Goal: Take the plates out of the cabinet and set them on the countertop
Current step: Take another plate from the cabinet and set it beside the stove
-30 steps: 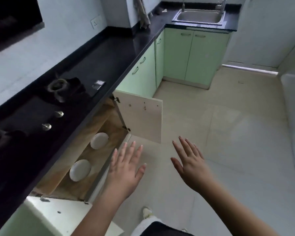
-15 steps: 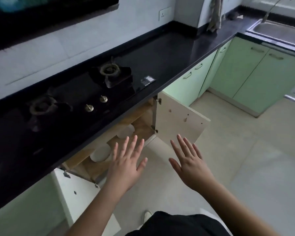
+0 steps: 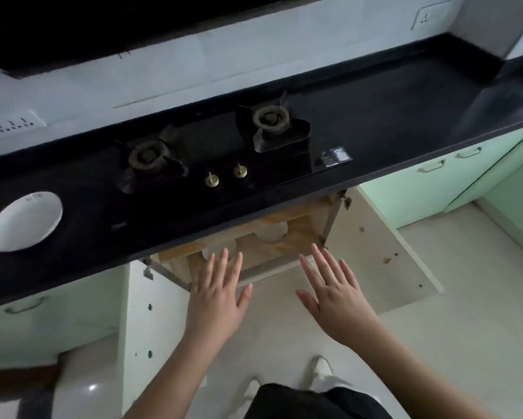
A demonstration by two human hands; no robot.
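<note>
Looking down at myself here: both forearms are bare, no sleeves anywhere in shot, so short sleeves or rolled way up, can't tell which. Left hand (image 3: 216, 300) and right hand (image 3: 334, 300) have nothing on them, no rings, watch or gloves that I can spot. Nails look short and plain. Lower down there's a dark, black-looking garment (image 3: 311, 402), and white shoes (image 3: 322, 370) poking out past it.

No legible text; small print on the hob's sticker (image 3: 336, 157) too blurred.
</note>
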